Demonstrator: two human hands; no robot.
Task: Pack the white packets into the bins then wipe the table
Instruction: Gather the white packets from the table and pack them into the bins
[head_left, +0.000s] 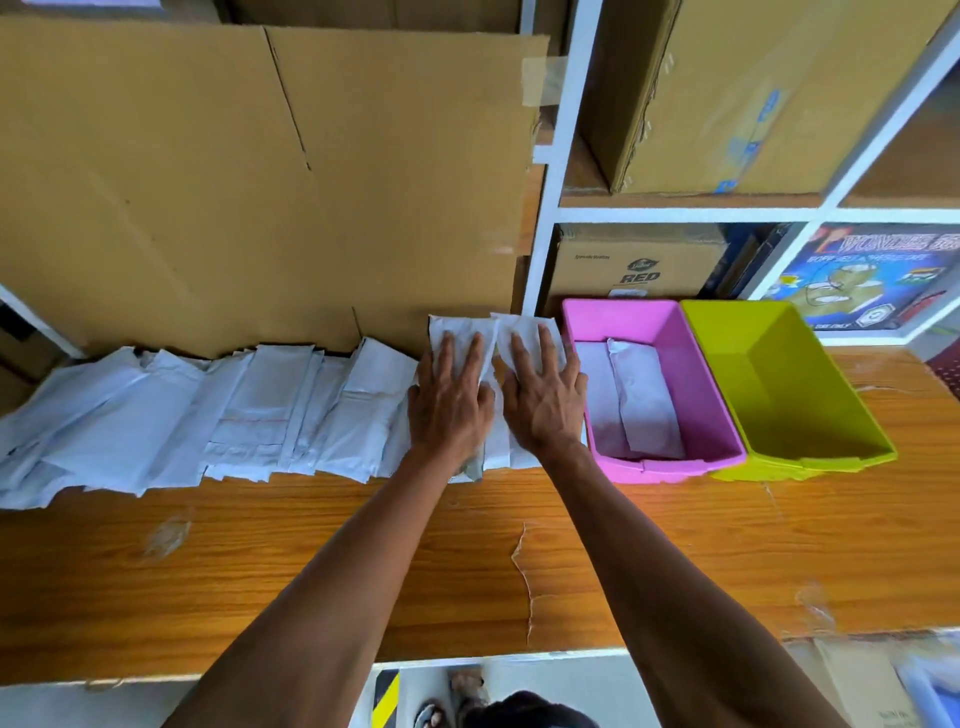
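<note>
A row of several white packets (249, 410) lies along the back of the wooden table (519, 561). My left hand (449, 400) rests flat, fingers straight, on one white packet (460, 328) at the row's right end. Beside it my right hand (545, 397) lies flat on the neighbouring packet (522, 325), just left of the pink bin (670, 462). The pink bin holds two white packets (644, 400). Touching its right side stands a lime green bin (810, 457) with nothing visible inside.
A large cardboard sheet (234, 182) stands upright behind the packets. White shelves (685, 214) with cardboard boxes and a printed box rise behind the bins. The table's laminate is torn near the front middle (524, 571). The floor shows below the front edge.
</note>
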